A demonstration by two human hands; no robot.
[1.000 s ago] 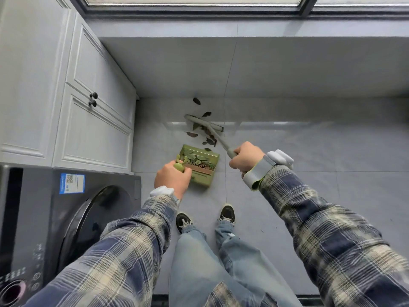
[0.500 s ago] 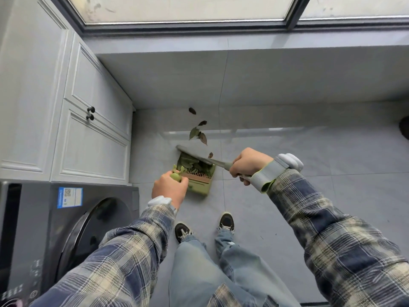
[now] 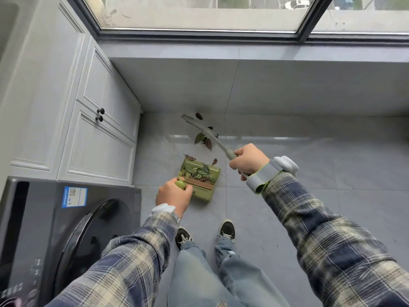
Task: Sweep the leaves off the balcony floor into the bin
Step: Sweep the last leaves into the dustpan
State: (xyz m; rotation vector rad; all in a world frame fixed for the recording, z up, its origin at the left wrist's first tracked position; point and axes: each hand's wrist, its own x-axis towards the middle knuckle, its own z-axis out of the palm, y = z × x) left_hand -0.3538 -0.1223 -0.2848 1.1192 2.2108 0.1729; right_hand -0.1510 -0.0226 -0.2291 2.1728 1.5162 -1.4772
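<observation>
Dry green and brown leaves (image 3: 200, 171) are lying heaped in a small olive-green plastic dustpan (image 3: 202, 193), which is sitting on the grey tiled balcony floor (image 3: 298, 200) just in front of the person's feet. More loose leaves are lying on the floor beyond the pan: two dark ones touching or just beside its far edge, a green and reddish pair (image 3: 202, 139) farther out, and one dark leaf (image 3: 199, 116) near the far wall.

The left hand (image 3: 173, 194) is gripping the dustpan's green handle (image 3: 180, 185), fingers curled round it. The right hand (image 3: 249, 160) is holding a long grey brush (image 3: 220, 144), fingers wrapped tight on its shaft, and the brush is reaching far and to the left, its head lying among the farthest leaves.

A white panelled cabinet (image 3: 99, 134) is standing on the left, with a dark front-loading washing machine (image 3: 66, 218) nearer beside it. A window (image 3: 199, 12) is running along the far side.
</observation>
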